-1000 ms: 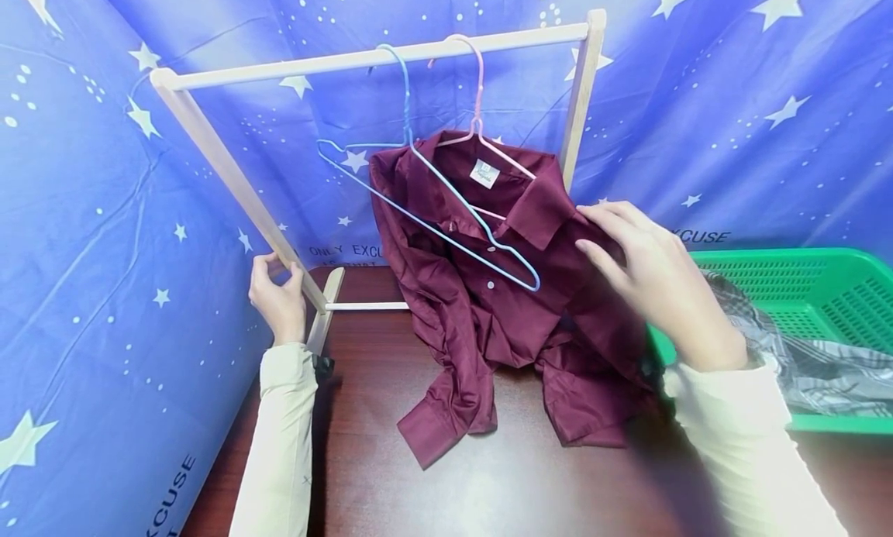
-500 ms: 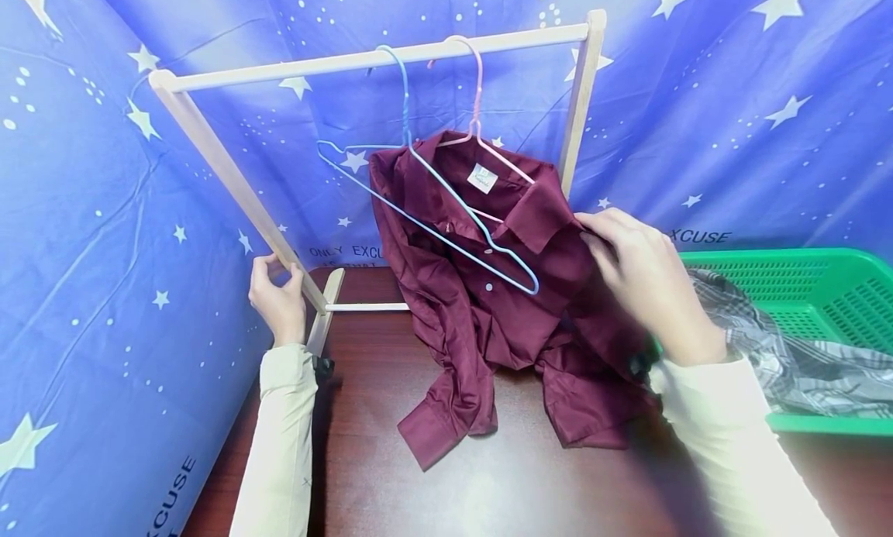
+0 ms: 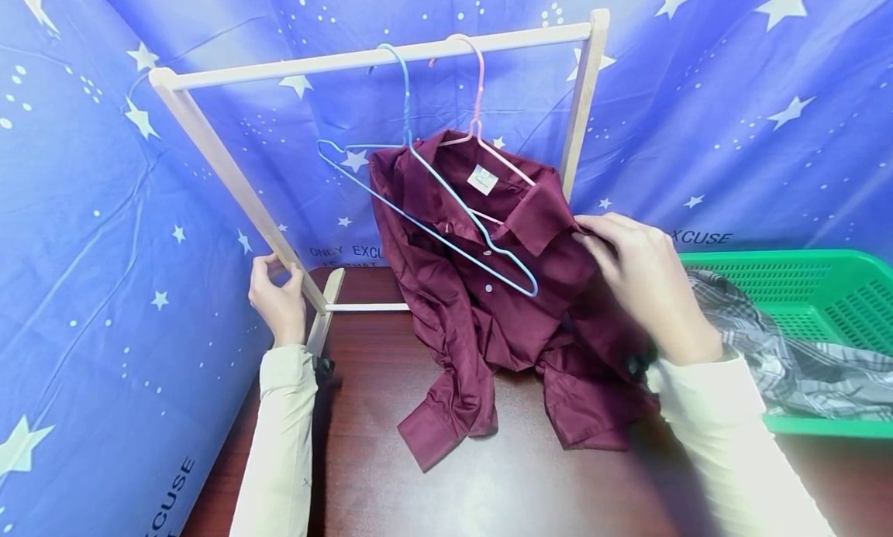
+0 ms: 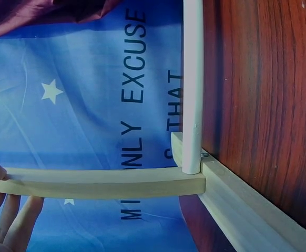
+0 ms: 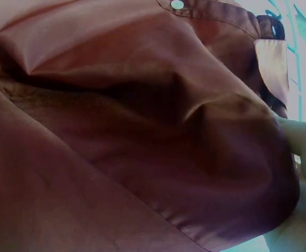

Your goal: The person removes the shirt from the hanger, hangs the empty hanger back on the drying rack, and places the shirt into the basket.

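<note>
A maroon button-up shirt (image 3: 516, 320) hangs on a pink wire hanger (image 3: 479, 87) from the top bar of a wooden rack (image 3: 279, 74). My right hand (image 3: 645, 277) pinches the shirt's shoulder on the right between thumb and fingers. In the right wrist view the shirt's cloth (image 5: 142, 157) fills most of the picture, with the thumb and fingers at its edge. My left hand (image 3: 279, 298) grips the rack's left post low down; in the left wrist view the thumb lies on one side of the post (image 4: 105, 184) and the fingers on the other. A bare blue hanger (image 3: 407, 111) overlaps the shirt's front.
To the right stands a green plastic basket (image 3: 802, 262) with a grey plaid garment (image 3: 816, 366) inside. The shirt's cuffs lie on the dark wooden table (image 3: 446, 498). A blue star-printed cloth (image 3: 732, 157) surrounds the rack behind and at the left.
My right hand has shifted slightly left and down, its thumb and fingers closing on the shirt's shoulder. The collar and tag have moved a little. My left hand stays on the post.
</note>
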`<state>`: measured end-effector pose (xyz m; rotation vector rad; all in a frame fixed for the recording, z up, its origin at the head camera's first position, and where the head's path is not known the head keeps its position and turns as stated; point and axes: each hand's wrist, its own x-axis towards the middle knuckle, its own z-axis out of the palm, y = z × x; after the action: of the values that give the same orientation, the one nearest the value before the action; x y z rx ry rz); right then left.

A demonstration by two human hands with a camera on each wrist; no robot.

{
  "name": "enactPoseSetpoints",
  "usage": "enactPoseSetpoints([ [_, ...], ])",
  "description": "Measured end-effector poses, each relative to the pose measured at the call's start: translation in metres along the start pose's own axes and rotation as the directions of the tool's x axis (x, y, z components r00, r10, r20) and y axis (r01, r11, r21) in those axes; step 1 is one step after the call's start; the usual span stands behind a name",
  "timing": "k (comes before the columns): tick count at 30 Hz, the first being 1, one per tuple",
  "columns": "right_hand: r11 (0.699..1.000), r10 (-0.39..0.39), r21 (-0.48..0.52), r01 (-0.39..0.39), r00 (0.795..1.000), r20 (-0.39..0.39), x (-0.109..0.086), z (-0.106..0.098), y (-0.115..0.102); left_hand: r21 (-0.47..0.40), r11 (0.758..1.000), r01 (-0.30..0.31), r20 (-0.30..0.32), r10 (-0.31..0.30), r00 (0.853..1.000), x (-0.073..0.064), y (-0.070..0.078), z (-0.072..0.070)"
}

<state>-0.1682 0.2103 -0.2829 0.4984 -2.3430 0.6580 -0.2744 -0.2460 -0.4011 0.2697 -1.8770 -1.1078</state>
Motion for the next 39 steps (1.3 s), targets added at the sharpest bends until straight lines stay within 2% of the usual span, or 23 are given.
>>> enactPoseSetpoints([
  [4, 1.000, 0.008, -0.004, -0.008, 1.000, -0.019, 0.000, 0.002, 0.000, 0.003, 1.000, 0.001, 0.000, -0.001, 1.000, 0.000, 0.001, -0.001],
  [8, 1.000, 0.009, -0.014, -0.010, 0.996, -0.084, -0.002, 0.006, 0.000, 0.015, 1.000, 0.003, 0.002, -0.003, 1.000, 0.000, 0.002, -0.001],
  [12, 1.000, -0.005, -0.027, 0.001, 0.987, -0.163, -0.002, 0.009, 0.000, 0.021, 1.000, 0.007, 0.002, -0.007, 1.000, 0.000, 0.002, -0.002],
  [21, 1.000, 0.023, 0.010, -0.021, 0.966, -0.259, -0.003, 0.008, -0.001, 0.021, 1.000, 0.008, 0.015, -0.008, 1.000, -0.001, 0.003, 0.000],
  [26, 0.999, 0.042, 0.033, -0.034, 0.954, -0.297, -0.004, 0.005, -0.004, 0.021, 1.000, 0.017, 0.007, -0.017, 1.000, -0.002, 0.005, -0.001],
  [33, 1.000, 0.015, 0.005, -0.014, 0.943, -0.334, -0.006, -0.002, -0.005, 0.030, 0.999, 0.014, 0.017, -0.015, 1.000, -0.001, 0.005, -0.001],
  [39, 0.999, 0.039, 0.024, -0.032, 0.927, -0.374, -0.009, -0.005, -0.005, 0.029, 1.000, 0.012, 0.007, -0.012, 1.000, -0.001, 0.003, -0.001],
])
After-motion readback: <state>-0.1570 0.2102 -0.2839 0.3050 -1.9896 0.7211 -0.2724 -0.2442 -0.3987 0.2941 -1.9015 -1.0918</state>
